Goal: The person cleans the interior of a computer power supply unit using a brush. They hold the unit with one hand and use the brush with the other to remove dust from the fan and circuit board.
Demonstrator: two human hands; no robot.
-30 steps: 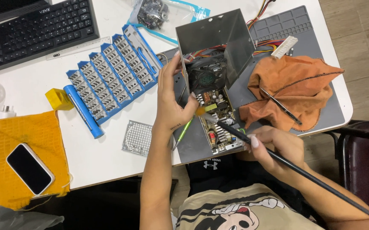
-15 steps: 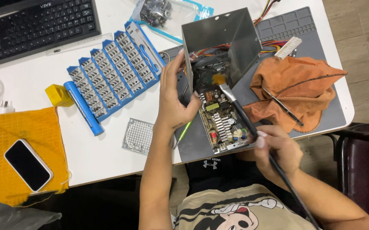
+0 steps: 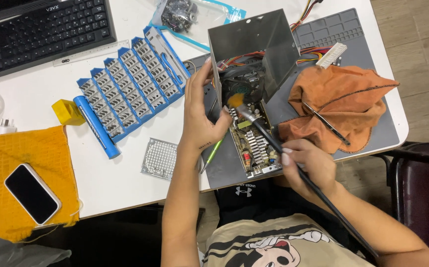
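The right hand (image 3: 307, 165) pinches a long black brush (image 3: 269, 138) whose tip rests inside the open metal power supply case (image 3: 254, 47), while the left hand (image 3: 202, 116) clasps that case's left wall, the orange cloth (image 3: 345, 106) lying just right of it.

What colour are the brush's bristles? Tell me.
Orange-yellow bristles on a black-handled brush, seen in the head view.

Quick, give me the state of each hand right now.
Left hand: fingers closed around the side wall of the open metal power supply case, steadying it.
Right hand: fingers closed on a long black brush.
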